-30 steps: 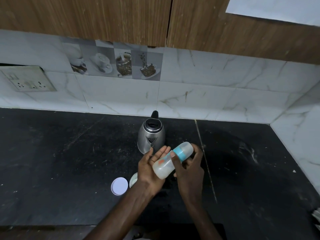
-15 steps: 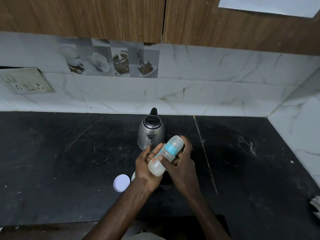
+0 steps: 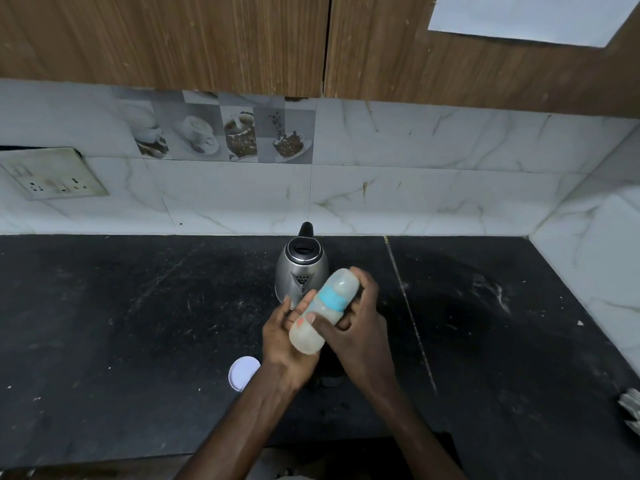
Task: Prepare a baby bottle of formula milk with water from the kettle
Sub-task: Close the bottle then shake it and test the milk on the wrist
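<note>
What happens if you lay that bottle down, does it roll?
The bottle is round and smooth, so it would probably roll on the flat counter. It looks like plastic, so likely light and hard to break, though the cloudy liquid inside may add weight.

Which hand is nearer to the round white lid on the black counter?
Left. The left hand is just right of the round white lid; the right hand lies farther right.

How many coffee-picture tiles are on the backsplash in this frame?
4, side by side in one row on the wall below the cabinets, left to right: pale cup tile, cup-and-saucer tile, glass mug tile, falling-beans tile. None looks hidden.
</note>
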A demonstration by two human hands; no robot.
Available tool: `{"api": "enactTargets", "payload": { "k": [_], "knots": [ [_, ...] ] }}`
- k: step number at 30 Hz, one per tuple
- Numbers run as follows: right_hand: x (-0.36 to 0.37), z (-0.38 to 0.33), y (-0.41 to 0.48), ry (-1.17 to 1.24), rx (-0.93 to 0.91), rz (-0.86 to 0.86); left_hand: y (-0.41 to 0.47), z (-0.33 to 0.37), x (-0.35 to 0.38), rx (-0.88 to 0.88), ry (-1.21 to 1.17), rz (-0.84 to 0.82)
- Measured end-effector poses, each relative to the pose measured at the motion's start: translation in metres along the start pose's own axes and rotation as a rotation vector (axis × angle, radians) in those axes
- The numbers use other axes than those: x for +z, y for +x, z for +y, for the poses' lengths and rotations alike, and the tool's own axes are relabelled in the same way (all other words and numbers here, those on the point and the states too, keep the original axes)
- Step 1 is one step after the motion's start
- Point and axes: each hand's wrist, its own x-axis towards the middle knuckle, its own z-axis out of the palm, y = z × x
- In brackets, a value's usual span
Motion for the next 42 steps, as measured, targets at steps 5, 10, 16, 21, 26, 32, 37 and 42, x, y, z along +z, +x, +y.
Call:
{"api": "enactTargets", "payload": {
  "k": [5,10,16,21,26,32,37,42],
  "knots": [
    [-0.013,-0.004,0.016,0.177,0.052,0.223,-0.004,0.0,0.0,0.039,0.068,0.076],
    [-0.005,-0.001,0.003,0.077,0.07,-0.002,-0.004,0.0,-0.001,0.004,0.026,0.044],
    [-0.007,-0.001,0.005,0.161,0.109,0.103,-0.002,0.004,-0.007,0.027,0.032,0.014],
    [0.0,-0.002,-0.001,0.159,0.118,0.099,-0.009,0.003,-0.003,0.01,0.028,0.009],
    [0.0,-0.003,-0.004,0.162,0.099,0.08,-0.014,0.004,-0.001,-0.001,0.033,0.0],
    [-0.004,-0.016,0.0,0.217,0.077,0.17,-0.013,0.006,-0.006,0.039,0.058,0.042],
    [-0.02,-0.02,0.014,0.259,0.08,0.332,-0.017,0.005,-0.005,0.024,0.071,0.035],
    [-0.008,-0.017,-0.001,0.139,0.096,0.14,-0.018,0.005,-0.004,0.013,0.032,0.024]
  ]
}}
